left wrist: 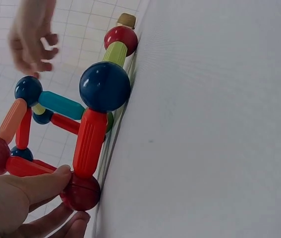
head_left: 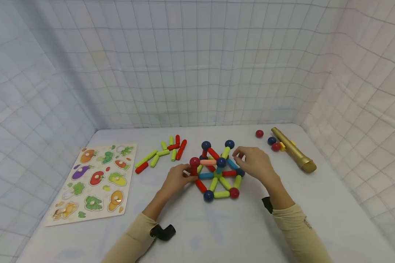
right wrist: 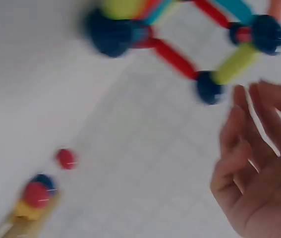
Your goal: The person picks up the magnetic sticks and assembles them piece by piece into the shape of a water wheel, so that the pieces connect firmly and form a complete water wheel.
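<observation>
A framework of coloured rods joined by blue and red balls (head_left: 221, 194) stands on the table between my hands. Its upper front edge is a peach rod (head_left: 208, 162) between a red ball (head_left: 195, 162) and a blue ball (head_left: 221, 162). My left hand (head_left: 175, 180) is at the left side, its thumb and fingers pinching a low red ball (left wrist: 81, 192), which joins upright and base red rods. Just off the right side is my right hand (head_left: 255, 162), fingers loosely bent and holding nothing. In the right wrist view, its fingertips (right wrist: 239, 91) are close to a lime rod (right wrist: 237, 63).
Several loose lime and red rods (head_left: 163, 152) lie at the back left. Farther left is a vegetable puzzle board (head_left: 131, 171). At the right lie a gold microphone-shaped object (head_left: 293, 150), a blue ball (head_left: 271, 140) and two red balls (head_left: 259, 133). Gridded cloth walls (head_left: 197, 73) enclose the table.
</observation>
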`<state>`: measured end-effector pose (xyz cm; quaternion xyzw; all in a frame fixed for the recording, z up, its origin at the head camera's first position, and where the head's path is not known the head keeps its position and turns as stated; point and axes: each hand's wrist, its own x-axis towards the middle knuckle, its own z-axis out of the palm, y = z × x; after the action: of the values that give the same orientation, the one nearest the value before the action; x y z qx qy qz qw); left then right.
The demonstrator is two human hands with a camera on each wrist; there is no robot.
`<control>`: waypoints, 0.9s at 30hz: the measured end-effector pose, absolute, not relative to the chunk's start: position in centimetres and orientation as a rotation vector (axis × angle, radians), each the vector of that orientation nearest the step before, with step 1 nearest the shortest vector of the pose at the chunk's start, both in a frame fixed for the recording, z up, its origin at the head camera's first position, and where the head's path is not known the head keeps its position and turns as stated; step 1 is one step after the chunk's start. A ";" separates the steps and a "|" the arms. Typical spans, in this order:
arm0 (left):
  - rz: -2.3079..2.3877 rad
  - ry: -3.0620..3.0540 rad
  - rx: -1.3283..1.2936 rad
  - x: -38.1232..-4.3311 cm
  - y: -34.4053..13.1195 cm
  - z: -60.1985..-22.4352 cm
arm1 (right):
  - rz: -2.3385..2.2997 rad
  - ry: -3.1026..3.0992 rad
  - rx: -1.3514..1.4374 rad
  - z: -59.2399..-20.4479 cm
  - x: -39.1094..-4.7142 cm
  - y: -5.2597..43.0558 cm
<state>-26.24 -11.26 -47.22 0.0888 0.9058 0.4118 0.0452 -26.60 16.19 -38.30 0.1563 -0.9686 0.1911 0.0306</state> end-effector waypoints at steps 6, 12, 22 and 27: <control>1.229 2.793 0.248 -27.2 -11.1 -47.2 | 0.578 -3.286 0.476 -41.9 -27.2 19.3; 1.301 2.863 0.225 -28.6 -10.5 -47.6 | 0.595 -3.337 0.483 -42.2 -25.2 18.6; 0.591 3.257 0.169 -32.4 -10.9 -46.4 | 0.647 -3.317 0.490 -42.5 -23.7 17.8; 0.254 3.220 0.180 -34.1 -11.2 -46.3 | 0.646 -3.322 0.501 -42.5 -23.8 17.6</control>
<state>-34.10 -11.16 -46.25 0.0555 0.9943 0.0784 -0.0465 -23.82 17.59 -42.47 0.1451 -0.9615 0.1870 -0.1393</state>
